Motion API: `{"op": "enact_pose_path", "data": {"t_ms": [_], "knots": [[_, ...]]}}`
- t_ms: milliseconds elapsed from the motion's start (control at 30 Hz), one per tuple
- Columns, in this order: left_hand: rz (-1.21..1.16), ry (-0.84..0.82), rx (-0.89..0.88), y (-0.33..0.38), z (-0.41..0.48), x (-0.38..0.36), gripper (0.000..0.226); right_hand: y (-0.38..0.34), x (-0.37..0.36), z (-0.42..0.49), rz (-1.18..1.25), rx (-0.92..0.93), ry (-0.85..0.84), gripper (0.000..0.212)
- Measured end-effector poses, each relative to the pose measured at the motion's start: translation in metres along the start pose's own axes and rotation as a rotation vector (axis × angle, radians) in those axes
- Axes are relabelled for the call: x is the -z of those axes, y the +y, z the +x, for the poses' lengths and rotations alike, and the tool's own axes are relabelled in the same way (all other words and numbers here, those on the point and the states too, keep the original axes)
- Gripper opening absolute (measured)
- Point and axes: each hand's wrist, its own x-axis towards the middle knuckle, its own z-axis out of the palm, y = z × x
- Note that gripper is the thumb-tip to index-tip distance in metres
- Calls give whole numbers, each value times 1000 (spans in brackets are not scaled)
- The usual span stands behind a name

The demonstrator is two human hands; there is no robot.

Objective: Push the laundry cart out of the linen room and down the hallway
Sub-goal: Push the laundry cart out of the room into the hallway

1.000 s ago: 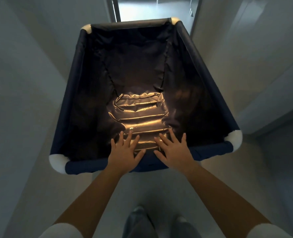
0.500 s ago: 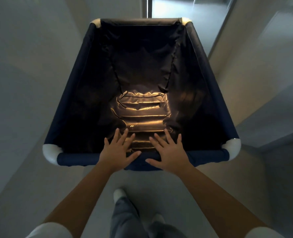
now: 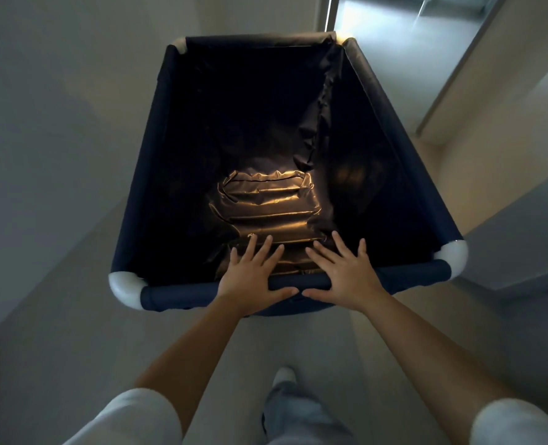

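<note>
— Where's the laundry cart (image 3: pixel 183 130) right now?

— Straight ahead of the person, filling the middle of the view. It stands on a pale floor (image 3: pixel 73 332) between a plain wall (image 3: pixel 41 123) on the left and another wall on the right. Its far end points toward a bright doorway (image 3: pixel 378 17) at the top.

— What does it look like?

— Dark navy fabric sides stretched over a frame, with white corner caps (image 3: pixel 123 285) at the near end. A shiny, wrinkled dark liner (image 3: pixel 266 207) lies at the bottom, catching warm light. Otherwise the inside is too dark to read.

— And the hands?

— Both rest on the near top rail (image 3: pixel 176 293), close together near its middle. The left hand (image 3: pixel 250 277) lies flat, fingers (image 3: pixel 264 252) spread and reaching over the rail into the cart, thumb along the rail. The right hand (image 3: pixel 346 274) mirrors it — palm down, fingers splayed, nothing clenched. The two thumbs nearly meet.

— So no wrapped grip?

— No, open palms pressed on the rail. Bare forearms run back to white sleeves (image 3: pixel 131 419), and one trouser leg with a light shoe (image 3: pixel 284 375) shows below, on the floor behind the cart.
</note>
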Motion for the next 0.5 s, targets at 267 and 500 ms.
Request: {"op": "enact_pose_path", "data": {"t_ms": [267,500], "knots": [[-16,27,64,11,-21,-15,97,18,1,-12,-67,74,-35,101],[-47,45,128,12,-7,-15,101,33,7,9,-110,129,-41,99]]}}
